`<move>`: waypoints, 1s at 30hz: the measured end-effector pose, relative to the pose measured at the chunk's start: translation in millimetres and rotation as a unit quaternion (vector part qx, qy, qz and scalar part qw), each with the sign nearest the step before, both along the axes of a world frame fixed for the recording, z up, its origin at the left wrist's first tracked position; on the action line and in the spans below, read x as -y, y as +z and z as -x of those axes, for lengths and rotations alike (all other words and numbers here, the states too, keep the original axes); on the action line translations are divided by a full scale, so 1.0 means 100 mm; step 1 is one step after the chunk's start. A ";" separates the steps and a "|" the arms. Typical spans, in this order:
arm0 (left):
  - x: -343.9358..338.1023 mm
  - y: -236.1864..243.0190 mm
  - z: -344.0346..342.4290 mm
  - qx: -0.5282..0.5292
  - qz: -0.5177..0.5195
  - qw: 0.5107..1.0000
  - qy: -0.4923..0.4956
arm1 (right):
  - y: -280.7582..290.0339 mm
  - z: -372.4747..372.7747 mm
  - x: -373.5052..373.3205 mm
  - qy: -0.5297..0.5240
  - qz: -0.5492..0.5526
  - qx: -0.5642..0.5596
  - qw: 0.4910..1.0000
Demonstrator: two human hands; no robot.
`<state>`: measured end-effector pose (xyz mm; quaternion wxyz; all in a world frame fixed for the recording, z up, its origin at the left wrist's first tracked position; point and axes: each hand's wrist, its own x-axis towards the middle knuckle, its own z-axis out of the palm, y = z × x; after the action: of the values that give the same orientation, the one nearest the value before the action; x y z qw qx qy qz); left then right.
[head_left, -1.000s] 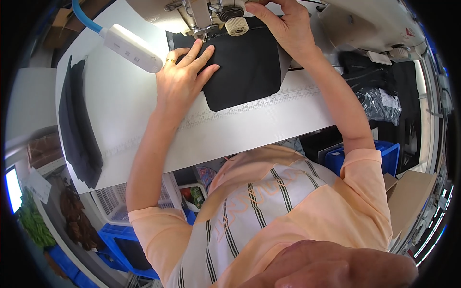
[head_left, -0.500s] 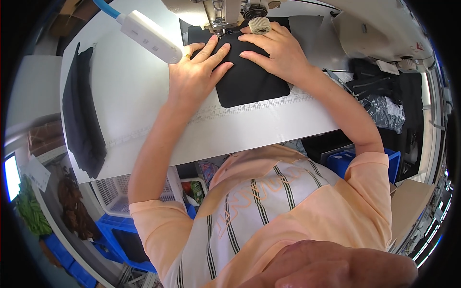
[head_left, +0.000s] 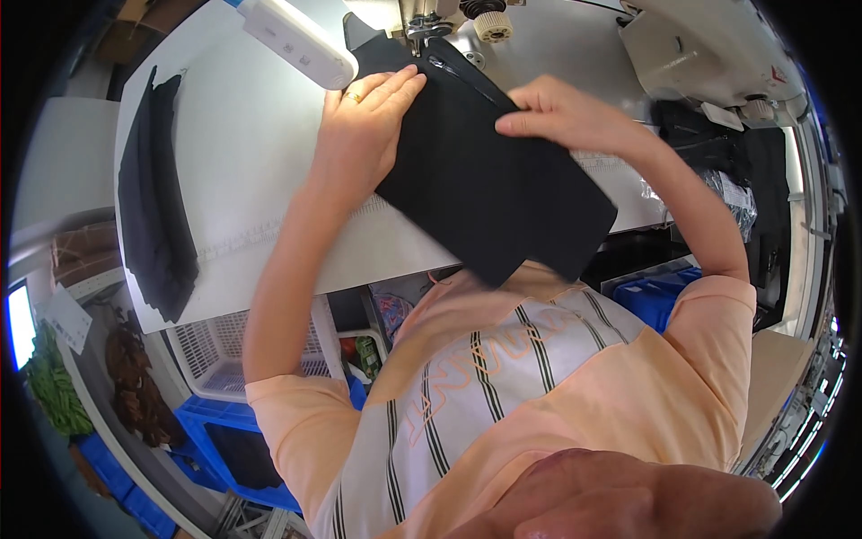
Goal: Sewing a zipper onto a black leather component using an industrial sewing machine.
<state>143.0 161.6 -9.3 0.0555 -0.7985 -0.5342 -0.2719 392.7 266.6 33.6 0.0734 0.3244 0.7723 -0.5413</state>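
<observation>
A: Status?
B: I see the left hand flat on the black cloth, fingers together, not gripping. Right hand pinches the cloth's right edge, thumb on top, by the zip.
A: Cloth where?
B: From my feed: top end at the presser foot, lower end blurred, reaching past the front edge of the bench.

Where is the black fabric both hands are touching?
At the head view's upper centre, the black fabric extends from near the presser foot toward the shirt, between left hand and right hand.
</observation>
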 end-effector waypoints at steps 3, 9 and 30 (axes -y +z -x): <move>0.25 0.12 -0.24 0.010 0.048 0.998 -0.031 | -0.12 -0.27 0.58 -0.086 0.051 -0.092 0.991; 0.61 0.15 -0.83 -0.008 0.098 0.986 -0.133 | -0.10 -0.84 1.67 -0.038 0.101 -0.095 0.990; 1.30 -0.12 -1.22 0.104 0.083 0.989 0.058 | -0.27 -0.25 0.51 0.059 -0.594 -0.111 0.794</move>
<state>265.0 31.4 -21.1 -0.0509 -0.7355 -0.6033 -0.3042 418.1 215.4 6.8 -0.1883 0.1957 0.9624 -0.0028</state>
